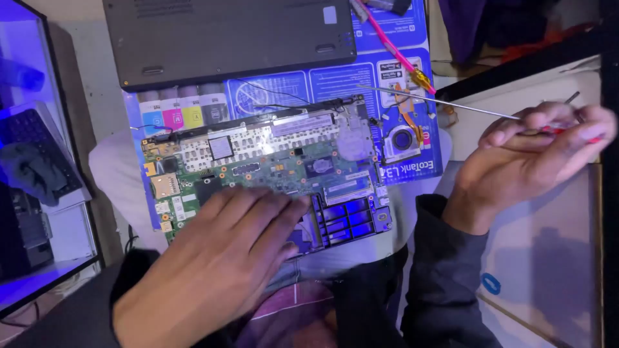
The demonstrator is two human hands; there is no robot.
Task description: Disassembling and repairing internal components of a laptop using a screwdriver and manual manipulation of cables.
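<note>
A blue printed box (pixel 387 71) is serving as the work surface. Lying directly on it: an opened laptop chassis with green circuit board (pixel 271 167) at centre, a dark laptop cover (pixel 225 32) beyond, a pink-handled tool (pixel 393 45) far right.

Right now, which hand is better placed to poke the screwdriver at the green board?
Probably the right hand. It grips the screwdriver, whose thin shaft points toward the opened laptop's green board. The left hand lies flat on the board's near edge and holds no tool.

Opened laptop chassis (pixel 271 167) lying flat under my palm, green board exposed, thin long-shafted screwdriver (pixel 445 103) held level, tip pointing left.
</note>
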